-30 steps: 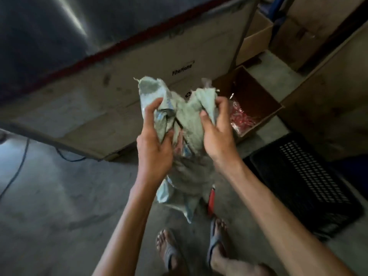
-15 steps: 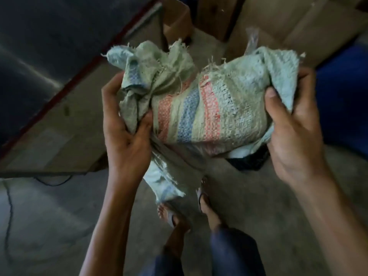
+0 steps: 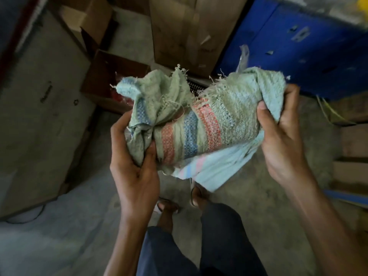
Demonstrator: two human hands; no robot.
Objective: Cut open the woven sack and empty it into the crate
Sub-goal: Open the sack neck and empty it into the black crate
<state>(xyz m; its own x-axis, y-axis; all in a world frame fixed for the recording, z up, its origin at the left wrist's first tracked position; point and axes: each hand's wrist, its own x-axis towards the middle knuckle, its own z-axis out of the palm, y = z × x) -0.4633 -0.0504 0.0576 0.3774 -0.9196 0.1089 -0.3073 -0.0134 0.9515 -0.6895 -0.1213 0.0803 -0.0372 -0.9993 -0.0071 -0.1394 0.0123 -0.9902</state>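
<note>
A pale green woven sack [image 3: 199, 124] with red and blue stripes is bunched up and held sideways at chest height, its frayed edges sticking up. My left hand [image 3: 137, 164] grips its crumpled left end. My right hand [image 3: 280, 140] grips the right end, thumb on top. A loose flap of the sack hangs below between my hands. Only a small perforated patch of the black crate [image 3: 196, 87] shows behind the sack's top edge; the rest is hidden. A scrap of clear plastic [image 3: 244, 56] sticks up at the sack's right end.
An open brown carton [image 3: 111, 76] holding something red stands on the concrete floor to the left. Tall cardboard boxes [image 3: 189, 28] rise behind. A blue metal cabinet [image 3: 302, 44] is at the upper right, a large flat carton [image 3: 39, 108] on the left. My sandalled feet [image 3: 179, 204] are below.
I have lifted the sack closer and turned it sideways, my hands spreading apart to its ends. The view has swung right, so the blue cabinet appears and the crate slips behind the sack.
</note>
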